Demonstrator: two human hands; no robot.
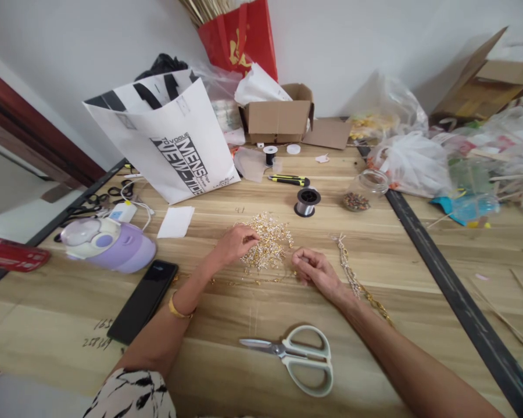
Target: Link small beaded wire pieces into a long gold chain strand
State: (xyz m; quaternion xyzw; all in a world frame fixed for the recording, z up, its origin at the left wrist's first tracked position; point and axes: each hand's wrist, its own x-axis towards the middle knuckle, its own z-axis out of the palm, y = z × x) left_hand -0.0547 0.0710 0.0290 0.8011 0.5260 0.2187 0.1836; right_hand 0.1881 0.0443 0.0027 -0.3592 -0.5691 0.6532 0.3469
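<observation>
A loose pile of small gold and clear beads [268, 241] lies in the middle of the wooden table. My left hand [233, 247] reaches over the pile's left side, its fingertips pinched together at the beads. What is between them is too small to make out. Just right of the pile, my right hand [316, 270] is closed, thumb against curled fingers. A thin beaded strand [248, 283] runs along the near side of the pile up to those fingers. Beside my right wrist lie finished-looking gold and silver beaded strands [351, 273].
Scissors [296, 354] lie nearest me. A black phone [143, 302] and a purple-white device [108, 244] are at left. Behind the pile are a wire spool [307, 202], a utility knife [289, 180], a bead jar [359, 197], a white bag [169, 139] and a cardboard box [279, 119].
</observation>
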